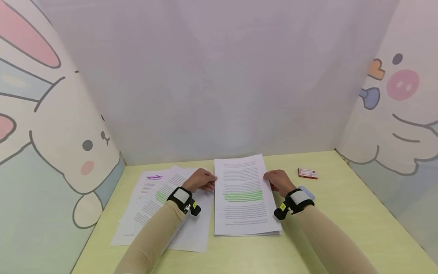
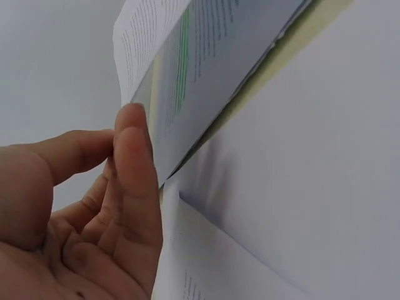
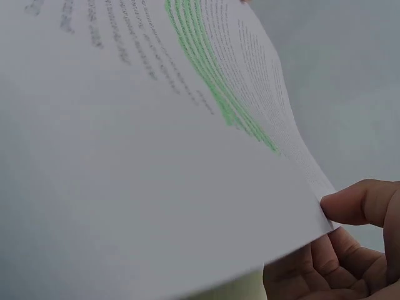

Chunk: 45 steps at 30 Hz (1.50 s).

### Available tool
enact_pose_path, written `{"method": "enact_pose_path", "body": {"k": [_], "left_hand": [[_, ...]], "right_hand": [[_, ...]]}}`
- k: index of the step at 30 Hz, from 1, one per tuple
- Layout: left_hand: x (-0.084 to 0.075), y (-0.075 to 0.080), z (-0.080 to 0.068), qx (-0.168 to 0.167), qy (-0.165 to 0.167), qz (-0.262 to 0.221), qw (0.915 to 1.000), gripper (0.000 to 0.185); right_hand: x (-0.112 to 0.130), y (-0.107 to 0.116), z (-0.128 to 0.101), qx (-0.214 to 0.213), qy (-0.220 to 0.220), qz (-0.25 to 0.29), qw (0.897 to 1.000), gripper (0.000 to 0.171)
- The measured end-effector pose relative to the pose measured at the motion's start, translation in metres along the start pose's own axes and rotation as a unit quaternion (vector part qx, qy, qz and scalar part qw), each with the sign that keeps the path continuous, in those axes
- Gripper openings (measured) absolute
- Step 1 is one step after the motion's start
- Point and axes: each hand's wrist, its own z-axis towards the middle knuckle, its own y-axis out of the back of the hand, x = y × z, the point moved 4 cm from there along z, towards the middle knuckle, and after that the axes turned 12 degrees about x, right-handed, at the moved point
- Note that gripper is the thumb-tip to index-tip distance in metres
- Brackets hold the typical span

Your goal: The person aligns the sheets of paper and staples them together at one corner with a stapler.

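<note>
A printed sheet (image 1: pixel 243 217) with a band of green highlighting is held at both side edges, in front of me at the middle of the table. My left hand (image 1: pixel 202 180) pinches its left edge between thumb and fingertips. On the opposite side, my right hand (image 1: pixel 280 182) grips the right edge, thumb on top and fingers underneath. The sheet bows upward in the right wrist view. Below it, the left wrist view shows more paper (image 2: pixel 209 69), also printed and green-marked, with a gap between. How many sheets lie there I cannot tell.
Loose overlapping printed sheets (image 1: pixel 195 236) spread across the table's left side; one bears a purple scribble (image 1: pixel 154 177). A small red-and-white box (image 1: pixel 308 173) lies at the back right. Partly hidden by my right wrist is a blue object (image 1: pixel 307 192). Walls enclose the table's back and sides.
</note>
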Motion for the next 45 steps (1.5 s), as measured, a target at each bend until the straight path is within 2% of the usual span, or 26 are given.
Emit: {"method": "enact_pose_path", "body": {"k": [8,14,22,31,45], "left_hand": [[0.004,-0.007,0.006,-0.027,0.015,0.068,0.9972,0.017],[0.006,-0.011,0.009,-0.043,0.017,0.117,0.9921,0.016],[0.009,-0.013,0.011,-0.052,0.028,0.106,0.9927,0.014],[0.008,-0.011,0.010,-0.061,0.028,0.102,0.9925,0.014],[0.011,-0.010,0.011,-0.073,0.028,0.140,0.9871,0.011]], "right_hand": [[-0.004,0.002,-0.001,-0.013,-0.003,-0.028,1.000,0.030],[-0.008,0.002,-0.001,-0.035,-0.001,-0.084,0.996,0.032],[-0.011,0.003,0.001,-0.044,-0.017,-0.113,0.993,0.031],[-0.012,0.001,0.003,-0.042,-0.015,-0.109,0.993,0.031],[-0.012,0.001,0.004,-0.039,-0.024,-0.132,0.990,0.035]]}}
